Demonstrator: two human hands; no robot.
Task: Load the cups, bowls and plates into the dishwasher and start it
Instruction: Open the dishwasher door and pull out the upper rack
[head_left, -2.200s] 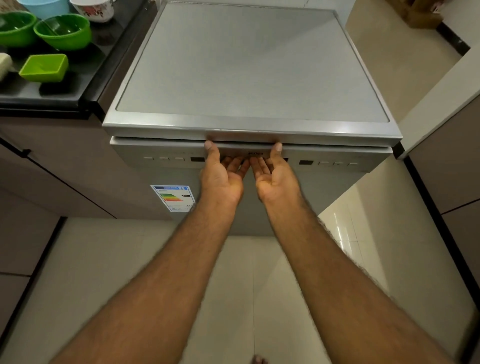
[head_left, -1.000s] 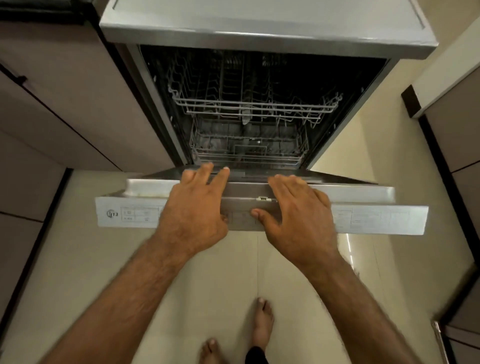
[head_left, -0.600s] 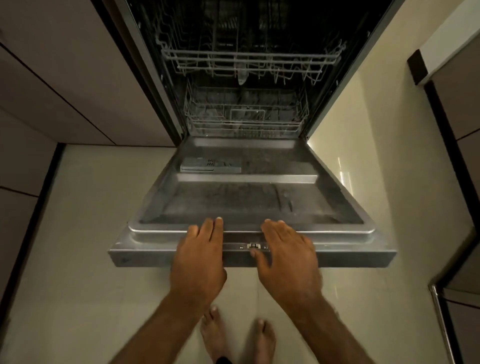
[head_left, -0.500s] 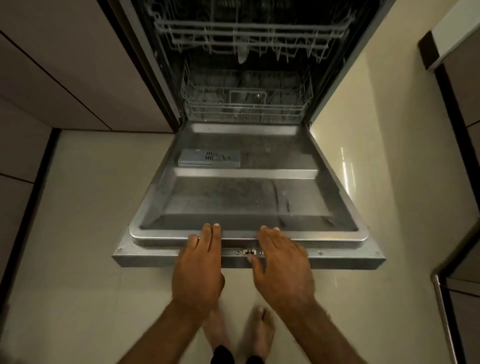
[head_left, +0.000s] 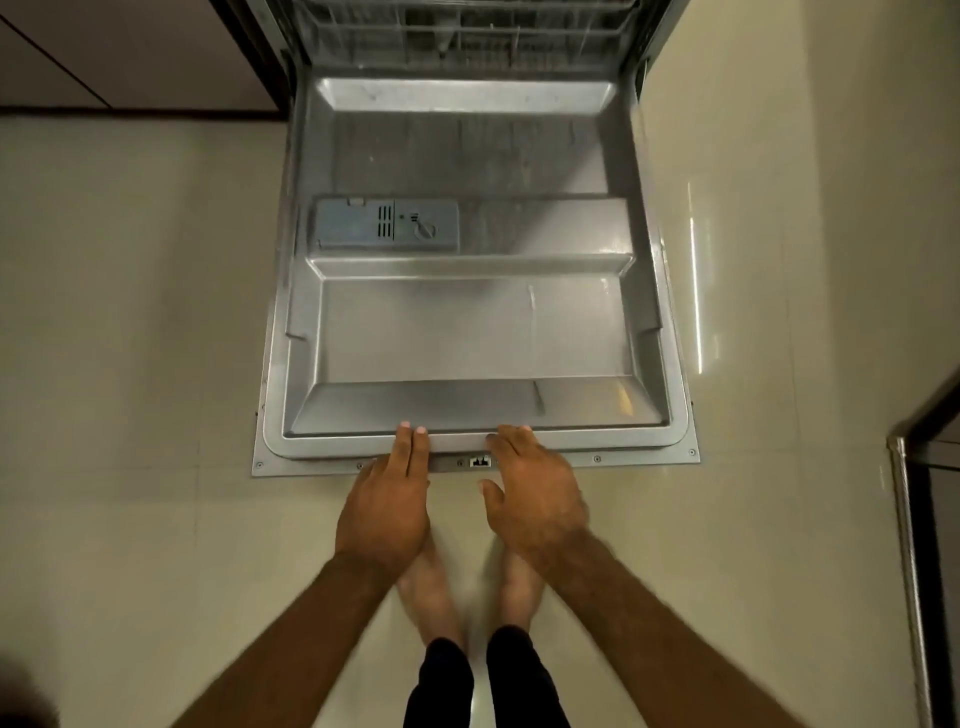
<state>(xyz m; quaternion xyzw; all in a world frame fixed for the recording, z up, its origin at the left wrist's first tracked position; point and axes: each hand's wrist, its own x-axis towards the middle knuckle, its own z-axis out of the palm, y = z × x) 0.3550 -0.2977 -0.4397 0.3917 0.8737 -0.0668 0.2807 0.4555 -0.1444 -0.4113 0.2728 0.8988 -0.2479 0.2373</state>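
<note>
**Dishwasher** (head_left: 647, 47): at the top of the view, cavity open. Only its lower front shows.

**Door** (head_left: 467, 332): steel inner face up, lowered flat over the floor. It is hinged at the far end, and its near edge lies toward the person.

**Dispenser** (head_left: 387, 226): grey-blue, set in the door's left half, with a round cap at its right end.

**Latch** (head_left: 480, 461): small, at the middle of the door's near edge, between the two hands.

**Rack** (head_left: 467, 31): white wire, inside the cavity. It is blurred, so its contents cannot be told.

**Left hand** (head_left: 387, 499): palm down, fingers (head_left: 413, 447) straight and pressed together. The tips rest on the door's near rim, left of the latch, and the hand holds nothing.

**Right hand** (head_left: 535, 493): palm down, fingers (head_left: 511, 441) straight and slightly spread, thumb held apart toward the left. The tips rest on the same rim, just right of the latch, and nothing is gripped.

**Floor** (head_left: 130, 312): pale glossy tiles, under the door and on both sides of it.

**Feet** (head_left: 426, 587): bare, side by side, below the hands, with dark trouser legs at the bottom edge.

**Cabinet** (head_left: 130, 52): brown, at upper left, beside the dishwasher.

**Rail** (head_left: 909, 519): metal, at the right edge.
</note>
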